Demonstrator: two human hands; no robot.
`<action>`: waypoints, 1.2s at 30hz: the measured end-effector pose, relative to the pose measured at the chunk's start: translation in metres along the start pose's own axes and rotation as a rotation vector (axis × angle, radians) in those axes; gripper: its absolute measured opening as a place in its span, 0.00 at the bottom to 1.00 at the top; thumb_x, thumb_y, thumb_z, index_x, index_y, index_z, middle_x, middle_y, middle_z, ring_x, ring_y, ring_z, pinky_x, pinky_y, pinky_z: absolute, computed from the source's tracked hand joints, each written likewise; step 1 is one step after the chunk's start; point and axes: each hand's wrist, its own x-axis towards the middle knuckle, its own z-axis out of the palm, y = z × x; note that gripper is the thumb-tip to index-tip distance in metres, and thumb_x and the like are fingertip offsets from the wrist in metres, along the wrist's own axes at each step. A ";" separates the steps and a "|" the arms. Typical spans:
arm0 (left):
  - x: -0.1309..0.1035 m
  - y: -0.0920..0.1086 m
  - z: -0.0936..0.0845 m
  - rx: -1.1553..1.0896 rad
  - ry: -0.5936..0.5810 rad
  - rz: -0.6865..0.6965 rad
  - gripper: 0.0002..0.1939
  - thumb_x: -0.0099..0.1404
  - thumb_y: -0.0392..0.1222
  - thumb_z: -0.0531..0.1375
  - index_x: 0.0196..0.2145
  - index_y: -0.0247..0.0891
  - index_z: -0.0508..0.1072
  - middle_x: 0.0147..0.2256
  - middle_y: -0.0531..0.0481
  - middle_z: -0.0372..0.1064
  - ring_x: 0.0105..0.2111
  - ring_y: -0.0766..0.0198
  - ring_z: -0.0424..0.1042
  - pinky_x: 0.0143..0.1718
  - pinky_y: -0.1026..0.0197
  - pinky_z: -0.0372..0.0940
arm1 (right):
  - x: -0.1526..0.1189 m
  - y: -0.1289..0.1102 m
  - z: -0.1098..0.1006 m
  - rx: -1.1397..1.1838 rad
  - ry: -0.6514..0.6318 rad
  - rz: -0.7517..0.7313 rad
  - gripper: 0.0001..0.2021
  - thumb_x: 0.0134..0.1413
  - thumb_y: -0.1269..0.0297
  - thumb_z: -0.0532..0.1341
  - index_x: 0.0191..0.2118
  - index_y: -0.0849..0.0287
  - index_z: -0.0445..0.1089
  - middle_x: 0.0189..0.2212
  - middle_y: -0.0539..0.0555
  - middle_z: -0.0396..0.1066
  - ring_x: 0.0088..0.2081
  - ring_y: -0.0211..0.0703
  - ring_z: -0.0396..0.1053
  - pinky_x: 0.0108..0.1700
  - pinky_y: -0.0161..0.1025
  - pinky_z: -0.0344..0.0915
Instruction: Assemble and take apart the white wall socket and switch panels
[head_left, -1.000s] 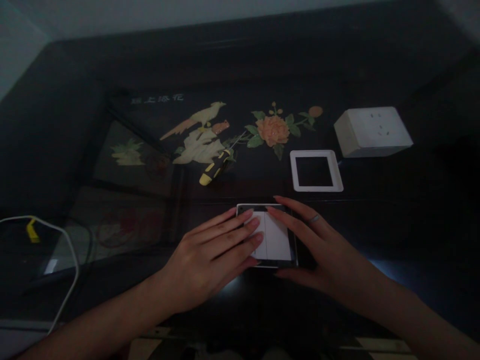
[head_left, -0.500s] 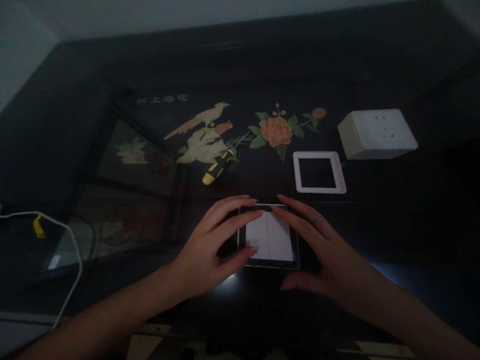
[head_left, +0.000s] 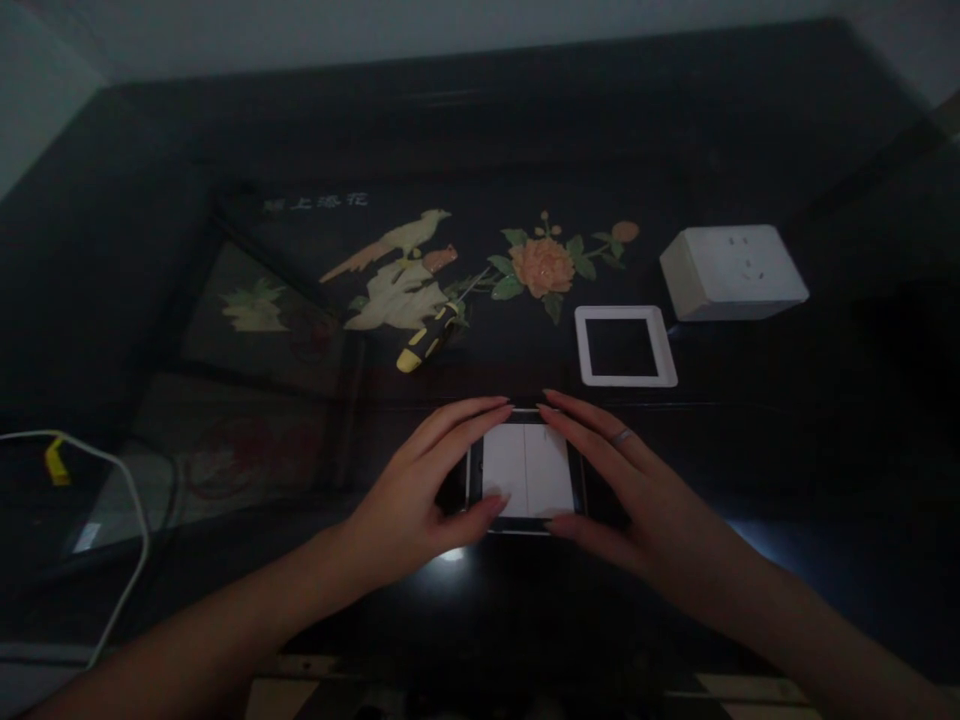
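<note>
Centrally, near the wearer on a dark glossy surface (head_left: 750, 430), a white two-part switch panel (head_left: 546, 475) lies flat between two bare hands. The left hand (head_left: 397, 500) and right hand (head_left: 649, 500) are equally near, each half-curled, holding its own side, fingertips at the far edge, thumb at the near. Roughly square, the panel shows no clear long axis; its centre seam points straight away from the wearer.
</note>
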 end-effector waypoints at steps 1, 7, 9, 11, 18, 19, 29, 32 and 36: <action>0.000 -0.001 0.000 0.007 -0.001 0.002 0.27 0.67 0.44 0.59 0.62 0.38 0.61 0.60 0.39 0.62 0.60 0.55 0.64 0.60 0.54 0.63 | 0.000 0.000 -0.001 0.004 0.002 -0.002 0.33 0.61 0.53 0.60 0.67 0.57 0.51 0.68 0.63 0.53 0.67 0.51 0.56 0.63 0.52 0.62; -0.002 -0.004 0.003 0.108 -0.022 0.050 0.29 0.68 0.45 0.57 0.64 0.39 0.56 0.62 0.38 0.59 0.60 0.51 0.62 0.61 0.48 0.62 | 0.006 0.009 -0.018 0.036 0.146 -0.005 0.28 0.60 0.49 0.60 0.63 0.54 0.60 0.61 0.60 0.65 0.61 0.50 0.65 0.58 0.49 0.69; -0.002 -0.006 0.004 0.103 -0.045 0.039 0.29 0.69 0.45 0.56 0.65 0.42 0.55 0.62 0.39 0.58 0.60 0.51 0.62 0.60 0.48 0.63 | 0.008 0.019 -0.027 -0.043 0.299 0.042 0.21 0.63 0.55 0.60 0.59 0.54 0.66 0.56 0.59 0.70 0.57 0.50 0.69 0.57 0.50 0.69; -0.003 -0.009 0.005 0.071 -0.066 0.013 0.29 0.70 0.46 0.55 0.65 0.45 0.53 0.63 0.41 0.57 0.61 0.51 0.62 0.60 0.47 0.63 | 0.010 0.033 -0.035 -0.159 0.453 0.106 0.17 0.62 0.61 0.61 0.56 0.56 0.69 0.52 0.60 0.72 0.54 0.52 0.71 0.56 0.53 0.69; -0.009 -0.015 0.007 -0.020 -0.091 0.015 0.34 0.69 0.58 0.54 0.67 0.53 0.47 0.66 0.43 0.50 0.63 0.46 0.56 0.60 0.38 0.61 | 0.009 0.077 -0.040 -0.333 0.506 0.151 0.10 0.53 0.63 0.67 0.42 0.54 0.77 0.51 0.63 0.70 0.53 0.63 0.68 0.52 0.67 0.67; -0.010 -0.016 0.007 -0.018 -0.090 0.016 0.34 0.69 0.58 0.55 0.67 0.54 0.48 0.66 0.43 0.49 0.64 0.45 0.56 0.60 0.38 0.61 | 0.010 0.079 -0.038 -0.332 0.501 0.141 0.07 0.53 0.63 0.67 0.40 0.54 0.77 0.50 0.63 0.70 0.52 0.64 0.68 0.50 0.67 0.68; -0.005 -0.013 0.002 0.013 -0.073 0.036 0.27 0.72 0.54 0.53 0.65 0.51 0.54 0.64 0.42 0.55 0.62 0.49 0.60 0.60 0.40 0.62 | 0.024 0.075 -0.028 -0.189 0.511 -0.011 0.05 0.58 0.65 0.63 0.31 0.52 0.75 0.39 0.54 0.78 0.45 0.52 0.73 0.54 0.60 0.66; -0.003 -0.008 0.000 0.018 -0.073 0.042 0.25 0.72 0.51 0.53 0.64 0.47 0.57 0.64 0.41 0.57 0.62 0.49 0.61 0.62 0.39 0.59 | 0.024 0.064 -0.029 -0.109 0.578 -0.014 0.05 0.56 0.64 0.65 0.29 0.52 0.74 0.35 0.52 0.79 0.43 0.51 0.75 0.54 0.58 0.67; -0.003 -0.007 0.001 -0.029 -0.056 0.039 0.24 0.72 0.49 0.53 0.64 0.48 0.60 0.63 0.44 0.61 0.63 0.51 0.61 0.66 0.37 0.53 | 0.017 0.039 -0.031 0.020 0.734 0.100 0.04 0.59 0.62 0.63 0.34 0.54 0.72 0.32 0.53 0.80 0.37 0.48 0.78 0.41 0.48 0.74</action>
